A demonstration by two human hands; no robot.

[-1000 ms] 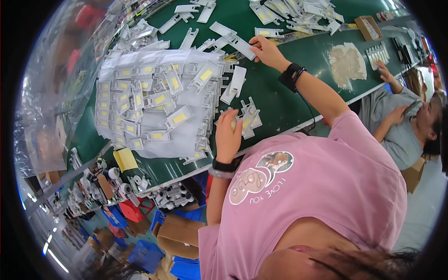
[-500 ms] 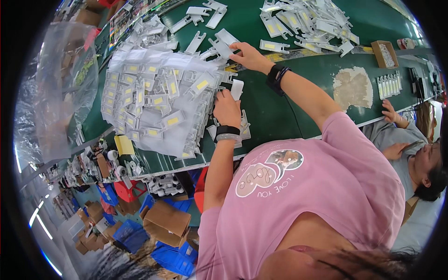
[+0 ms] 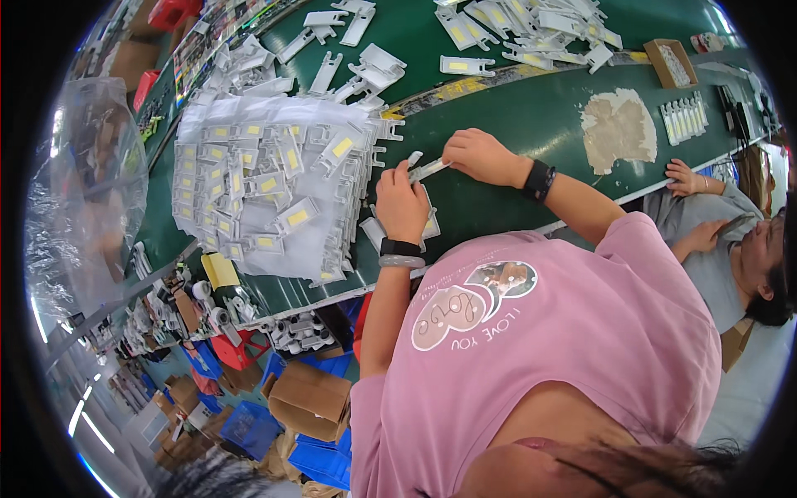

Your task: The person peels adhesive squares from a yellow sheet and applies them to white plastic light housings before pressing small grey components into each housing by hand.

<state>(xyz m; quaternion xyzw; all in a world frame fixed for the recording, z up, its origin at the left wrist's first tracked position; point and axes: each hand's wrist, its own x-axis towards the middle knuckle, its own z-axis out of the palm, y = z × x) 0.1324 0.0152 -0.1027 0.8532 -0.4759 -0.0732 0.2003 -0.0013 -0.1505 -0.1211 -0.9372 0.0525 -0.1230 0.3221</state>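
My left hand (image 3: 403, 203) is closed, with its fingertips at the left end of a slim white plastic panel (image 3: 430, 170). The other end of that panel is pinched by my right hand (image 3: 486, 158). A small white piece (image 3: 415, 158) sticks up by the left fingertips; its kind is unclear. Beside the left hand lies a stack of white panels with yellow strips (image 3: 297, 217), layered with white sheets (image 3: 320, 241). Under and behind the left wrist, a few more white panels (image 3: 431, 224) are partly hidden.
Loose white panels (image 3: 380, 66) lie beyond the stack on the green table (image 3: 515, 116). A larger heap (image 3: 556, 29) is at the far side. A small cardboard box (image 3: 671, 64) and a row of panels (image 3: 684, 119) lie right, near a co-worker's hand (image 3: 683, 178).
My right hand has come back from the loose white panels toward my left hand and now pinches a panel. The left hand has turned, and the view has shifted slightly.
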